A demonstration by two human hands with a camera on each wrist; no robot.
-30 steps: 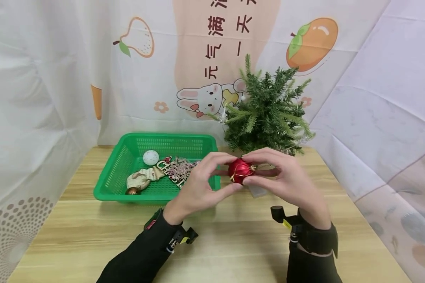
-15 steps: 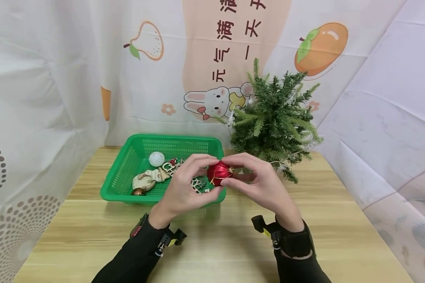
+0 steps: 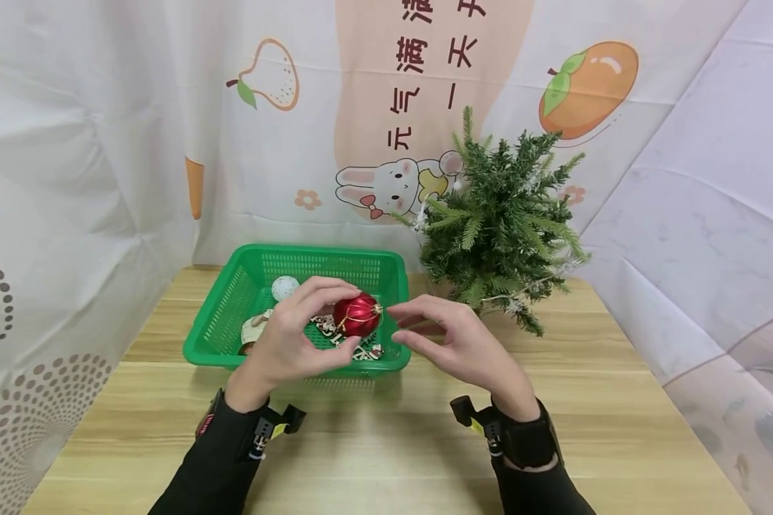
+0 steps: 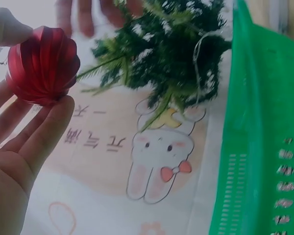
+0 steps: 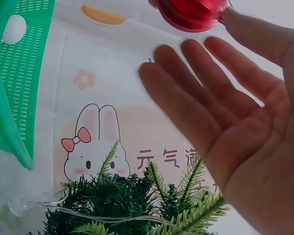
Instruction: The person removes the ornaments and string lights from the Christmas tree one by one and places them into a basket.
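A shiny red Christmas ball (image 3: 357,315) with ribbed sides, gold cord trim and a small gold cap is held above the green basket. My left hand (image 3: 290,340) grips it between thumb and fingertips; in the left wrist view the ribbed ball (image 4: 43,66) sits between thumb and fingers. Just right of the gold cap is my right hand (image 3: 457,343), fingers loosely extended with nothing seen in them. In the right wrist view its fingers (image 5: 186,88) are spread below the ball, and a thumb lies close to the ball's edge; contact is unclear there.
The green basket (image 3: 222,304) contains a white speckled ball (image 3: 285,287), a partly hidden cream figure (image 3: 253,329) and glittery lettered ornaments (image 3: 368,353). Behind to the right stands a small artificial Christmas tree (image 3: 499,229) with a light string. A printed curtain (image 3: 283,150) hangs at the back.
Both hands have come left from before the tree. My right hand has let go of the red ball, and the left hand has carried it further left over the basket.
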